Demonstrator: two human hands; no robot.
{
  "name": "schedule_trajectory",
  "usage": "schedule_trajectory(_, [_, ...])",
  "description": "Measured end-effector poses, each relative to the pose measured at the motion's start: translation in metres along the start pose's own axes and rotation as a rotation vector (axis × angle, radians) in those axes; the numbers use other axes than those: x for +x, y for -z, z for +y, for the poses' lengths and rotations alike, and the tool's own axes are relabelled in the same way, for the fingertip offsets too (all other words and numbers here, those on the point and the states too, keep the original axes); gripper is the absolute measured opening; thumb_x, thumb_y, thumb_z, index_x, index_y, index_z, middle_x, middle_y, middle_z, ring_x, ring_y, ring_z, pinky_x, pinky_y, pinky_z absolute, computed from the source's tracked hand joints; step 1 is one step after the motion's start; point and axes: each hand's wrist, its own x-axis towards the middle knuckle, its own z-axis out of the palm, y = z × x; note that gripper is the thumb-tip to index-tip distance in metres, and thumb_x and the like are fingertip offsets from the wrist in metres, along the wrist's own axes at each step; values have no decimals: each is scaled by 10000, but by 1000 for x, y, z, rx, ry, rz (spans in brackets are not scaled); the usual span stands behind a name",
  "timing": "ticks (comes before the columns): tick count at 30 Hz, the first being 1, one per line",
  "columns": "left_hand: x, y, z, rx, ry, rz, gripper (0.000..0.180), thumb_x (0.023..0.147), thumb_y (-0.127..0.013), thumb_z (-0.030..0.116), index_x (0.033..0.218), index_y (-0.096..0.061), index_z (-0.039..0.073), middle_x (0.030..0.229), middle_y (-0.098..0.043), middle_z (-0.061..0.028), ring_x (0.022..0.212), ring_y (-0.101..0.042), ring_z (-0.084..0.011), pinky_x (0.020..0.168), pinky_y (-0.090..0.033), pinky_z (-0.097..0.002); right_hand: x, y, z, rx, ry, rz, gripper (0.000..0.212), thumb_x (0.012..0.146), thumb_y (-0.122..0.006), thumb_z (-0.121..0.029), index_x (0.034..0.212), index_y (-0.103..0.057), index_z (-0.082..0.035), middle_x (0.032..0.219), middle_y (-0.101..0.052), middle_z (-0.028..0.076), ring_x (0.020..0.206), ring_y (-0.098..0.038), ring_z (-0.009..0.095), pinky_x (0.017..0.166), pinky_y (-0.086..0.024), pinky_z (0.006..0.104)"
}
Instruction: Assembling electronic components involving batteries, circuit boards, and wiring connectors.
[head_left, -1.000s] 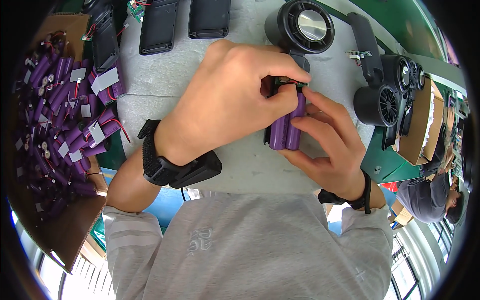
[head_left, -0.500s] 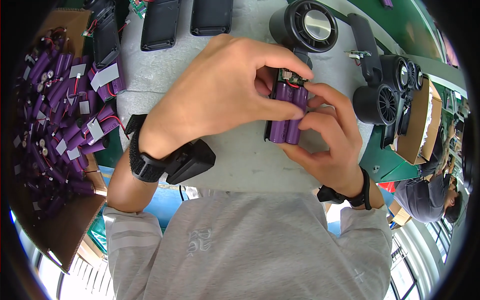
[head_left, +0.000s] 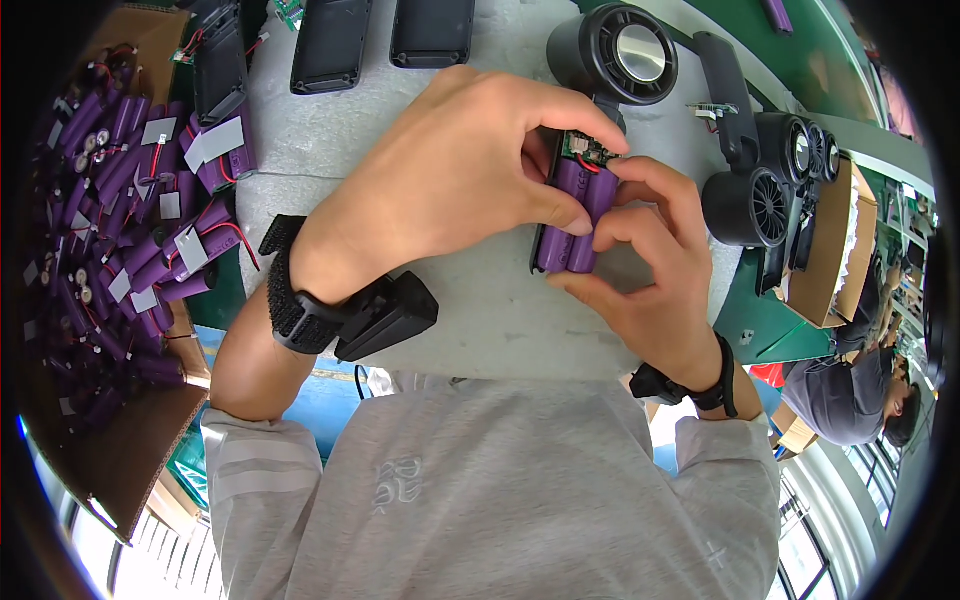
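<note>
A black handheld fan (head_left: 572,55) lies on the grey-white foam mat with its handle toward me. In the open handle sits a purple two-cell battery pack (head_left: 566,252), below a green circuit board (head_left: 592,148) with red wires. My left hand (head_left: 450,165) is closed around the handle from the left. Its thumb presses on the cells and its index finger reaches across near the board. From the right, my right hand (head_left: 660,265) grips the handle, index fingertip by the board and thumb at the lower end. The left fingers behind the handle are partly hidden.
On the left, a cardboard box (head_left: 130,460) holds many purple battery packs (head_left: 150,240). Black handle covers (head_left: 330,45) lie at the back of the mat (head_left: 300,140). More black fans (head_left: 750,205) and an open carton (head_left: 820,270) stand at right, with a person (head_left: 840,395) beyond.
The handle and battery pack have tilted slightly, their lower end shifting up in the picture. Both hands keep their hold, and the whole view has shifted a little.
</note>
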Motion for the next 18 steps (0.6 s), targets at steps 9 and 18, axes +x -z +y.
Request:
schedule_trajectory(9, [0,-3,-7,-13,-128,46,436,653,-820,20,1069,-691,38,915,-695,-83,779,-658,-166,725,-550,-292,3,7,-7,-20,-69,-49,529,538,-903,-58,983,-618,-51,1269,-474,122,1029,-566,239,773,-509,332])
schedule_trajectory(18, [3,-5,-12,-49,-271,90,407,630,-817,98,1014,-700,28,925,-689,-146,800,-665,-288,733,-524,-357,0,10,-14,-111,-60,-94,769,563,-887,-41,1272,-591,-60,1277,-467,116,1079,-553,243,778,-513,322])
